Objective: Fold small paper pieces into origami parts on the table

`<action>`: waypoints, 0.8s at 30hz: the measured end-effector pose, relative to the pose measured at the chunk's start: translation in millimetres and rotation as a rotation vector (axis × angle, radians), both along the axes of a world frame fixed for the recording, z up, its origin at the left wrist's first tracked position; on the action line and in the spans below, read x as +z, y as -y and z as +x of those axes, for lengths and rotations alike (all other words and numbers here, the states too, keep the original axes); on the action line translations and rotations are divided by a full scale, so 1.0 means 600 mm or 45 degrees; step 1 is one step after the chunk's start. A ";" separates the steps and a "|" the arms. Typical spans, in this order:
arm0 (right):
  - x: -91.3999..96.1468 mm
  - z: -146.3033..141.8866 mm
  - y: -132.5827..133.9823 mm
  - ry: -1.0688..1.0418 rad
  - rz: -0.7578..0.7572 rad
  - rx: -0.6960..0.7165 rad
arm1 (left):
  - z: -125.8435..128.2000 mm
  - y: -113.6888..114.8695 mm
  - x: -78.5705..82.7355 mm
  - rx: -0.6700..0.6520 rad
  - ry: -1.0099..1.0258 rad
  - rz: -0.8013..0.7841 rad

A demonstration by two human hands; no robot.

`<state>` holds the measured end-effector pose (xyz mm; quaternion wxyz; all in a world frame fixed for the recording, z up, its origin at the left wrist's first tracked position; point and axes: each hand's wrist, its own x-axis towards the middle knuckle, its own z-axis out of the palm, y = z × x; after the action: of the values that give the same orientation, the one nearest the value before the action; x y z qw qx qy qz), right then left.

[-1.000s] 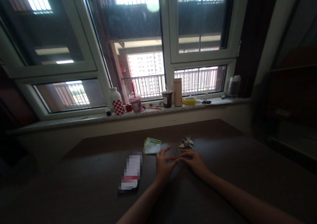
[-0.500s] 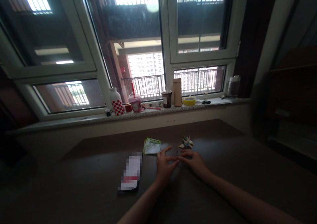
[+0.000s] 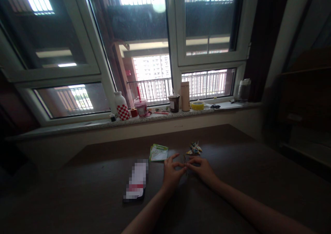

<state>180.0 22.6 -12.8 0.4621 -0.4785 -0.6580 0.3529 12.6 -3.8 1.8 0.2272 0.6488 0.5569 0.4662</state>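
Observation:
Above the dark table, my left hand [image 3: 172,173] and my right hand [image 3: 203,171] meet fingertip to fingertip. Both pinch a small thin piece that looks like folded paper [image 3: 184,158], seen almost edge-on; the fingers cover most of it. My left index finger is raised away from the pinch. Just beyond my right hand lies a small heap of colourful folded paper pieces [image 3: 194,148]. A green and white packet [image 3: 159,153] rests flat beyond my left hand. To the left of that hand is a dark-edged, phone-like slab [image 3: 136,180], its face blurred out.
Along the windowsill [image 3: 103,123] stand a red-checked white bottle [image 3: 122,106], a pink drink cup [image 3: 141,106], a dark cup [image 3: 174,103], a tan flask [image 3: 185,96], a yellow tape roll [image 3: 198,105] and a clear jug [image 3: 244,90]. The table [image 3: 98,178] ends below the sill.
The thin piece between my fingertips has turned slightly and shows a lighter, yellowish edge. Both hands have stayed nearly in place.

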 end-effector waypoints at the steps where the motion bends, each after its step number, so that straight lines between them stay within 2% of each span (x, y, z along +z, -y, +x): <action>1: 0.000 0.000 0.000 -0.003 -0.003 -0.001 | 0.000 0.000 0.000 0.000 -0.002 -0.006; 11: 0.001 0.000 0.002 0.008 -0.019 0.022 | 0.001 0.001 0.000 0.006 0.009 -0.030; 18: -0.001 0.001 -0.002 0.034 0.052 0.052 | 0.002 -0.001 -0.002 0.024 0.001 -0.026; 24: -0.016 -0.001 -0.012 0.030 0.115 0.039 | 0.003 -0.007 -0.013 0.056 0.021 -0.005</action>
<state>179.4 29.7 -22.5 0.4700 -0.4512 -0.6859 0.3240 14.1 0.1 -5.9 0.2230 0.6319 0.5701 0.4754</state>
